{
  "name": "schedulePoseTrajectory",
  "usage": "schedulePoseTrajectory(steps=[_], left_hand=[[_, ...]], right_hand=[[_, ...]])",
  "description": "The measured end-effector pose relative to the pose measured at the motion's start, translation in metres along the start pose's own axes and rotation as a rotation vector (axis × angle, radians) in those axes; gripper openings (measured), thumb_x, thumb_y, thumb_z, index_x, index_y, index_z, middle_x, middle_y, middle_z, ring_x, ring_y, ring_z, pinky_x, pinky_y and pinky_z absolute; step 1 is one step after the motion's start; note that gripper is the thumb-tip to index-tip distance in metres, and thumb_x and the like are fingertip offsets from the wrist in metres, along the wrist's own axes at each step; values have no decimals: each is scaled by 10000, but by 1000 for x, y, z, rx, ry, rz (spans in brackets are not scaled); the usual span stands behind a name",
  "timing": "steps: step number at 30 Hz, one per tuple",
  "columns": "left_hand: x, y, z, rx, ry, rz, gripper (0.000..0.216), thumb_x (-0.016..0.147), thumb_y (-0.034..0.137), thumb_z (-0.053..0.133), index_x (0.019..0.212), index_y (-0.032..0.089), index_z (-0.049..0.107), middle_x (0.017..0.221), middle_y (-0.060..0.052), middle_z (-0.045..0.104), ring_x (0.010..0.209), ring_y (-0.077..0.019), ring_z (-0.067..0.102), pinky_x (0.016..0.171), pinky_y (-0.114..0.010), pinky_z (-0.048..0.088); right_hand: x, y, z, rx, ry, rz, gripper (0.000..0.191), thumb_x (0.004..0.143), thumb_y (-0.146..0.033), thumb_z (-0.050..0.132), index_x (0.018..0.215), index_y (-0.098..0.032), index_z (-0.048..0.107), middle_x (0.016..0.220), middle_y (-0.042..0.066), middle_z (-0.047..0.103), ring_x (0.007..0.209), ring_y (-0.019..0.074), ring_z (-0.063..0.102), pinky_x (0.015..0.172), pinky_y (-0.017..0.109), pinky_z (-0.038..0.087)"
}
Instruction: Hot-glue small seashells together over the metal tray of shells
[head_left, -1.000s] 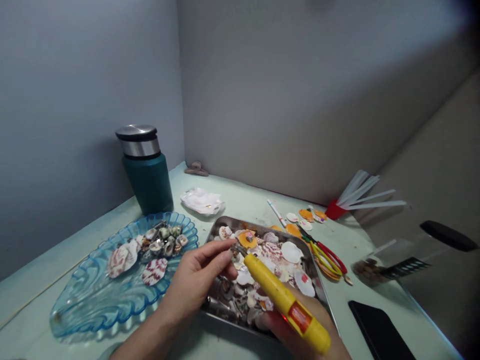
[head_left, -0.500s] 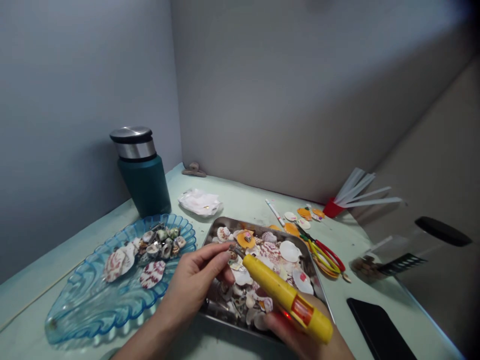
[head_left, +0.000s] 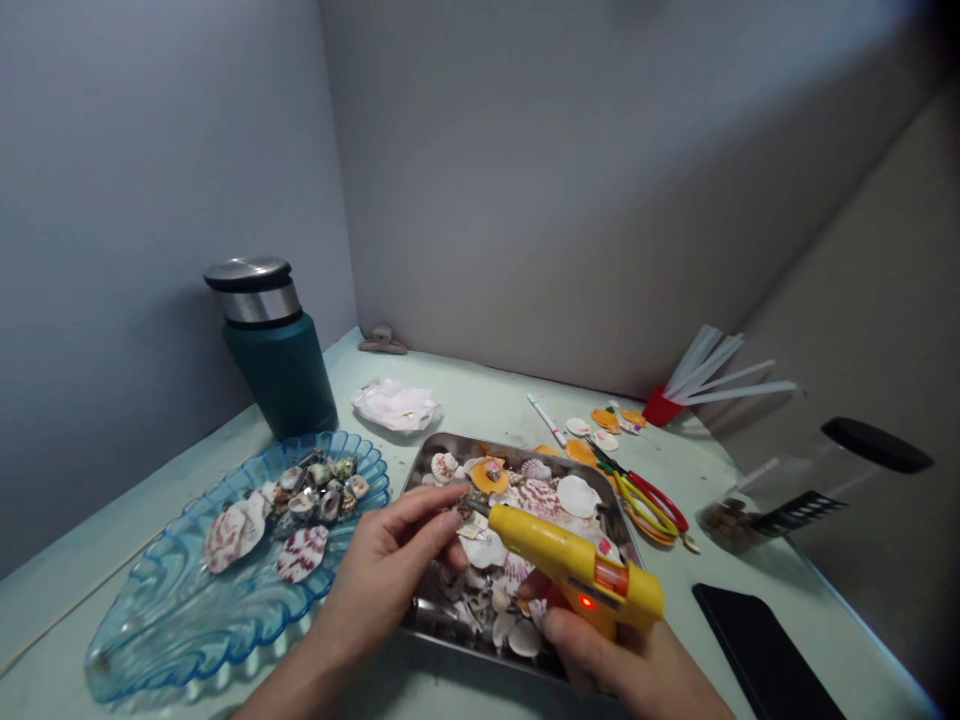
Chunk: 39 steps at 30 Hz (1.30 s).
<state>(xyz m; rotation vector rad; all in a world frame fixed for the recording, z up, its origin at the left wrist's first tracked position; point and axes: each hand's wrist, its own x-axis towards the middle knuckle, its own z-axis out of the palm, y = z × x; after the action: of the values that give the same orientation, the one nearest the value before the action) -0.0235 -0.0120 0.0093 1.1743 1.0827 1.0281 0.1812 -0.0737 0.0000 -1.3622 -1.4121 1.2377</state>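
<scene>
My right hand [head_left: 592, 640] grips a yellow hot glue gun [head_left: 562, 555] by its handle, and a red light glows on its side. The metal nozzle points left, right at the fingertips of my left hand [head_left: 409, 545]. Those fingers are pinched on a small brownish shell [head_left: 463, 505], mostly hidden by the fingers and the nozzle. Both hands are above a metal tray [head_left: 450, 622] full of seashells. Among them lie an orange shell [head_left: 489, 476] with a small piece on it and a white shell [head_left: 577, 496].
On the left, a blue scalloped dish [head_left: 172, 630] holds more shells; a teal bottle [head_left: 281, 375] stands behind it. White crumpled paper [head_left: 396, 404] lies at the back. Rightward are scissors [head_left: 656, 505], a red cup [head_left: 662, 405] of glue sticks, a clear jar [head_left: 731, 525] and a black phone [head_left: 765, 650].
The glue gun has turned in my right hand, so its side and handle show more, with the nozzle still at my left fingertips. My left hand has barely moved; the view has shifted slightly.
</scene>
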Motion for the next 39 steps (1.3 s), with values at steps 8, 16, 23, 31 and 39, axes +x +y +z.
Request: schedulePoseTrajectory(steps=[8,16,23,31,39], left_hand=[[-1,2,0,38,-28,5,309,795,349,619,1059,206,695,577,-3,641,553,-117,573,528,-217,431],[0,-2,0,6,-59,-9,341,800,373,606,1063,169,679,550,-2,633,502,-110,544,490,-217,421],[1,-3,0,25,-55,12,331,807,366,598,1057,164,680,554,-3,649,519,-104,548,514,-212,417],[2,-4,0,31,-36,17,340,801,363,602,1068,170,686,528,2,645,501,-102,542,507,-213,416],[2,-3,0,12,-44,14,329,801,375,604,1036,159,685,541,-1,645,501,-104,555,505,-215,423]], right_hand=[[9,11,-2,341,-190,55,421,791,-533,620,930,-136,615,464,-87,407,401,40,335,416,174,281],[10,10,-3,475,-246,94,365,810,-474,638,921,-128,603,476,-96,399,401,29,313,430,175,340],[12,13,-4,414,-251,78,415,798,-514,635,924,-119,602,471,-84,417,398,36,340,428,193,333],[9,9,-3,326,-204,67,435,786,-546,624,923,-133,612,458,-81,413,401,45,348,419,192,277],[2,1,-1,126,-57,88,440,719,-563,672,922,-172,664,499,-56,466,455,84,423,454,217,349]])
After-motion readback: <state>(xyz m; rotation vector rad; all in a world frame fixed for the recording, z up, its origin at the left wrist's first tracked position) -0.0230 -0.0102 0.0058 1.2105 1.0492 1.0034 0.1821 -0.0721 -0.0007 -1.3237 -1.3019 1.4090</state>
